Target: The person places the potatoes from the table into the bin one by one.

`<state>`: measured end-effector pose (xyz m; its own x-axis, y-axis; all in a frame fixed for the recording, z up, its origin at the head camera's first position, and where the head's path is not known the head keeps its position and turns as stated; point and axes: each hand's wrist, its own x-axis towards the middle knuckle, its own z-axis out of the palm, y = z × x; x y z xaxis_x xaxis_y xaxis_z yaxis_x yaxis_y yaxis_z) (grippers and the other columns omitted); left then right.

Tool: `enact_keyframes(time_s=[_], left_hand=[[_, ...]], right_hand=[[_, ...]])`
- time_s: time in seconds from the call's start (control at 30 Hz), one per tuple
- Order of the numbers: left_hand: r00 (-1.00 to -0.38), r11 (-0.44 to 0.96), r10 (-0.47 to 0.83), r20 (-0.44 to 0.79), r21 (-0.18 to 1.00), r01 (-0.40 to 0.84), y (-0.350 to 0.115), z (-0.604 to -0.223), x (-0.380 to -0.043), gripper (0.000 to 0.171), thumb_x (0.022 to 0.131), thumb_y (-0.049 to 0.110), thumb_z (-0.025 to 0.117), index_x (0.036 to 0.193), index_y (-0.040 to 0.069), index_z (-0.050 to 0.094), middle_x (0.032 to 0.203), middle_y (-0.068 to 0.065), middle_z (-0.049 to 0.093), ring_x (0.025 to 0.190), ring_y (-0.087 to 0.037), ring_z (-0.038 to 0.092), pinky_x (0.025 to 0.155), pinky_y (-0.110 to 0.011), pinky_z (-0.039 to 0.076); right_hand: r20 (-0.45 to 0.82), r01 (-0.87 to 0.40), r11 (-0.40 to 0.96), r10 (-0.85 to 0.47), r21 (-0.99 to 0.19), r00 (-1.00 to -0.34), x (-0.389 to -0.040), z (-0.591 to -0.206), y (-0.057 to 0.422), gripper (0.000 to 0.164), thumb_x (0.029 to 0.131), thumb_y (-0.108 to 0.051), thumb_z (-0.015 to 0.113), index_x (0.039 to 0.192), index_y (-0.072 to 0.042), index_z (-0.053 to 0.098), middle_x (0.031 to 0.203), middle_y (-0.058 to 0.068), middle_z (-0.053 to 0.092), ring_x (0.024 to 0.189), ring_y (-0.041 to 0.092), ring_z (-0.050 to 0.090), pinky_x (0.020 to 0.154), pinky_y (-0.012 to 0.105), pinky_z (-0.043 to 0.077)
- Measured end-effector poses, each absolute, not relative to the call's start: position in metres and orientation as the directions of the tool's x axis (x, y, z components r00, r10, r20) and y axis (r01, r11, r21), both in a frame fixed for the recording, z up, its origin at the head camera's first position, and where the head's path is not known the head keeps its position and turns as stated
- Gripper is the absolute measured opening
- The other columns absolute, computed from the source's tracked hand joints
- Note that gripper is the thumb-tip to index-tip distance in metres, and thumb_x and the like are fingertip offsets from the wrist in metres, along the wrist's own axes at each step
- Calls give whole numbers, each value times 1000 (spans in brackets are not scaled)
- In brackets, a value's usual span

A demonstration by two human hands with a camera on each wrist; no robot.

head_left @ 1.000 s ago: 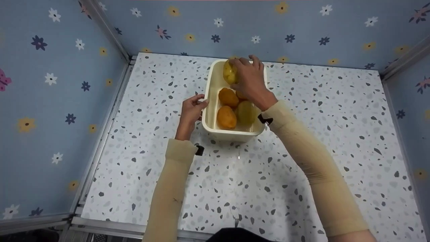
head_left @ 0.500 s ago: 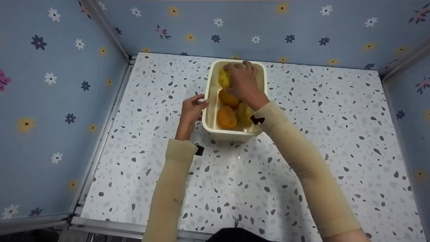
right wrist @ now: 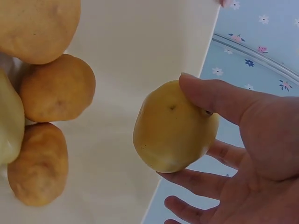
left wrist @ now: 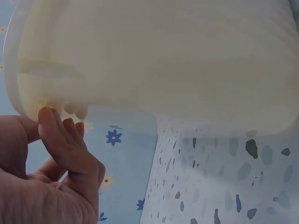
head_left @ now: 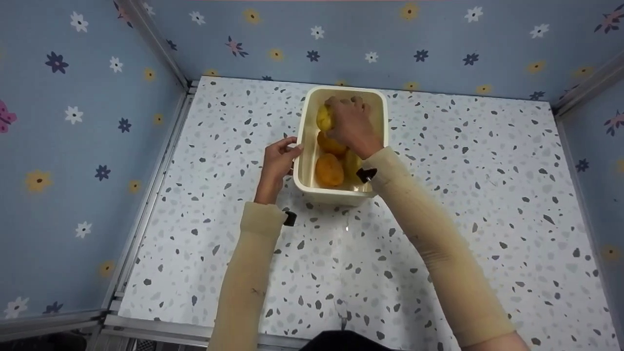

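My right hand (head_left: 355,126) reaches into the far part of a cream plastic tub (head_left: 334,191) and holds a yellowish potato (right wrist: 173,133) between thumb and fingers. In the right wrist view, small dimples show on its skin. Several orange-brown potatoes (right wrist: 57,87) lie in the tub, beside a paler yellow-green item (right wrist: 8,122) that is cut off at the view's edge. At the tub's left side, my left hand (head_left: 279,161) pinches the rim, the thumb over it. The left wrist view shows curled fingertips (left wrist: 49,119) against the outer wall.
The tub stands near the back of a white speckled table (head_left: 234,273). Blue flower-patterned panels (head_left: 273,34) rise behind it and along both sides. A metal rail (head_left: 161,170) follows the table's left edge.
My right hand has moved down and slightly left with the yellowish potato, from rim height deeper into the tub. My left hand stays at the rim.
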<state>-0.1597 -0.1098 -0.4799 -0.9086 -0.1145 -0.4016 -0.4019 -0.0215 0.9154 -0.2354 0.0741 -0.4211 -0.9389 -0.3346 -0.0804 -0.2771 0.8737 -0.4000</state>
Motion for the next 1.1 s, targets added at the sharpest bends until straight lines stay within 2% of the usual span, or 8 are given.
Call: enact_keyframes(time_s=[0.37,0.53,0.7,0.9,0.97,1.1], left_hand=[[-912,-28,-107,-395,919,-394,-110,-480,-160,33,104,17,69,136,8,69,95,-4,65,59,-10,64,49,-21,53],[-915,-33,-117,-385,923,-384,-110,-481,-159,34,103,17,70,136,7,69,93,-3,64,57,-9,63,46,-20,50],[-923,-43,-115,-368,930,-366,-109,-482,-159,33,103,16,70,134,5,70,89,-3,62,55,-9,62,46,-21,50],[-921,-48,-114,-372,928,-369,-110,-483,-159,33,104,16,69,135,5,69,89,-3,62,55,-9,62,47,-21,52],[-922,-47,-112,-370,929,-367,-110,-484,-158,33,104,16,69,135,5,69,89,-3,62,55,-9,62,46,-21,52],[-927,-42,-109,-360,933,-357,-110,-484,-158,33,104,17,69,135,5,69,89,-3,62,55,-9,62,46,-22,52]], right_hand=[[-148,-221,904,-291,-367,-945,-240,-439,76,64,91,-14,78,150,-14,55,147,13,60,135,38,42,117,53,29],[-173,-209,913,-282,-350,-943,-242,-446,78,61,92,-26,77,148,-13,56,140,12,62,131,39,44,117,55,30],[-200,-193,916,-275,-351,-940,-246,-450,79,65,92,-21,77,152,-14,53,147,13,58,134,40,41,119,54,26],[-207,-177,916,-264,-361,-942,-247,-451,79,56,101,-24,70,154,-17,53,149,12,55,136,38,39,121,54,26],[-205,-180,913,-268,-367,-941,-247,-451,80,56,100,-16,69,154,-16,52,152,12,53,139,38,37,123,54,25],[-209,-187,910,-278,-371,-938,-249,-452,81,67,93,3,69,155,-15,50,157,14,48,144,39,35,125,54,23]])
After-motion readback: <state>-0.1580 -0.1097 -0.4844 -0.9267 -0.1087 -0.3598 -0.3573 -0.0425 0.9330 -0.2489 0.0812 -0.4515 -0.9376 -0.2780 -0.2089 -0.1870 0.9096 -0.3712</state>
